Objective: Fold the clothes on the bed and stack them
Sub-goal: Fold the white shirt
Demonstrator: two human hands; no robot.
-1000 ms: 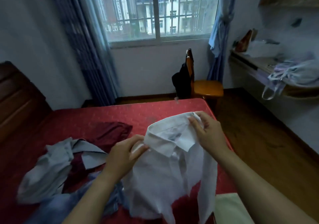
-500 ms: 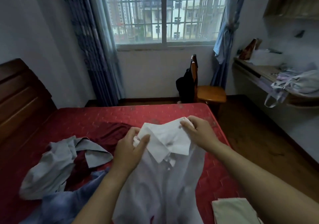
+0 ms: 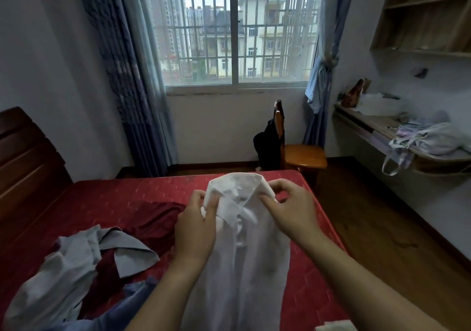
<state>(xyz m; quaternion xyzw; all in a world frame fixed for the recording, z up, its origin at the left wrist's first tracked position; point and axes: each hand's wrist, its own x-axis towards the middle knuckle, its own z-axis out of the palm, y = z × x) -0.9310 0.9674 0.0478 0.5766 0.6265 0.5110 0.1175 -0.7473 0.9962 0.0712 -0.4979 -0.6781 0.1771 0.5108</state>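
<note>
White shirt (image 3: pixel 244 267), collar far, hanging lengthwise toward camera

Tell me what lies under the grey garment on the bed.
A dark red garment shows from under the grey garment, on the red bedspread. A blue garment meets its lower edge. Whatever else lies beneath is covered.

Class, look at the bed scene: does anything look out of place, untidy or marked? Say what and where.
The white shirt, held at its collar by the left hand and right hand, has a dark smudge on its front, perhaps a stain. A grey garment lies crumpled on the bed.
</note>
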